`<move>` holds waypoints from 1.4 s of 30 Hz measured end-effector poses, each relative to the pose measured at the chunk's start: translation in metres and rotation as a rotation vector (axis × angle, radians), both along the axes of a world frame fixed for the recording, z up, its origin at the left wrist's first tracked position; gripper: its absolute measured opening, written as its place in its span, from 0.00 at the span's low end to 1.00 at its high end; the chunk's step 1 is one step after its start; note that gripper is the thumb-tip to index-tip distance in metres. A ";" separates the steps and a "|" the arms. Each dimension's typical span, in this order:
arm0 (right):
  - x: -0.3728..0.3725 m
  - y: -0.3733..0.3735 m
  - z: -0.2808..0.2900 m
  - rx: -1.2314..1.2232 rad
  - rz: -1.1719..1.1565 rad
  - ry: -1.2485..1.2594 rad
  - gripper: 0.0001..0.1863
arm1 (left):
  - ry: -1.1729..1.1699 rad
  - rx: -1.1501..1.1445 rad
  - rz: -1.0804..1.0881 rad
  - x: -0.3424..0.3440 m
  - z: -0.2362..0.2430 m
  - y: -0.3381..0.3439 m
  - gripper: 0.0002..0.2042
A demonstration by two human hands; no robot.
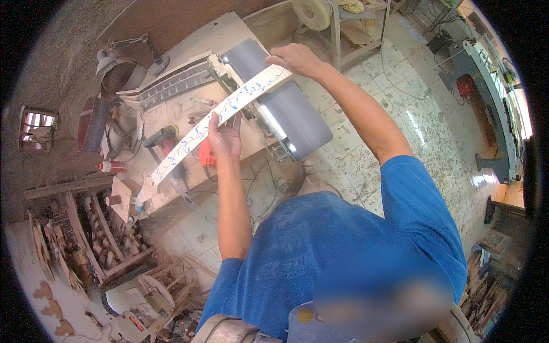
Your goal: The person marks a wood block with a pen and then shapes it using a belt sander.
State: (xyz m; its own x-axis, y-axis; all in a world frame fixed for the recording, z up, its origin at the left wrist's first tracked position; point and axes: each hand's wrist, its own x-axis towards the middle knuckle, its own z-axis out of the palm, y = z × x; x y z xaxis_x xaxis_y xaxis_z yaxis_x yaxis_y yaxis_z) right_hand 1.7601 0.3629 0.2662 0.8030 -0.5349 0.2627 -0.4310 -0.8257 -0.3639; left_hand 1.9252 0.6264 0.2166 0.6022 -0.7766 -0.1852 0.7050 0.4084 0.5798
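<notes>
Pale wood, painted with blue vine-like marks, makes up the long curved strip I am watching; it lies across the grey belt of a belt sander, its long axis running from lower left up to upper right. The right hand sits at the far upper end, fingers curled down over the strip's tip and pressing it onto the belt. The left hand grips nearer the middle, thumb on top and fingers wrapped underneath, so well over a third of the strip juts free beyond those fingers, down and to the left. Relative to the belt, the right hand's fingers are directly above it, while the left hand's are just off its near edge. I think the contact patch lies between the two hands, though the fisheye bend makes that hard to judge. Just beneath the left fingers sits an orange power tool on the dusty bench. Farther left of them stands a red-capped bottle, and beyond that, stacked wooden parts.
</notes>
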 end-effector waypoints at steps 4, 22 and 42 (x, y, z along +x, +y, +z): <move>-0.001 0.000 -0.002 0.010 -0.003 -0.026 0.28 | -0.011 -0.003 -0.017 -0.001 0.001 0.000 0.24; 0.003 0.007 -0.009 -0.068 0.049 -0.103 0.25 | -0.058 -0.018 -0.006 0.008 -0.003 0.002 0.24; 0.016 0.016 -0.015 -0.051 0.053 -0.114 0.26 | -0.082 0.003 0.007 0.018 0.002 0.013 0.22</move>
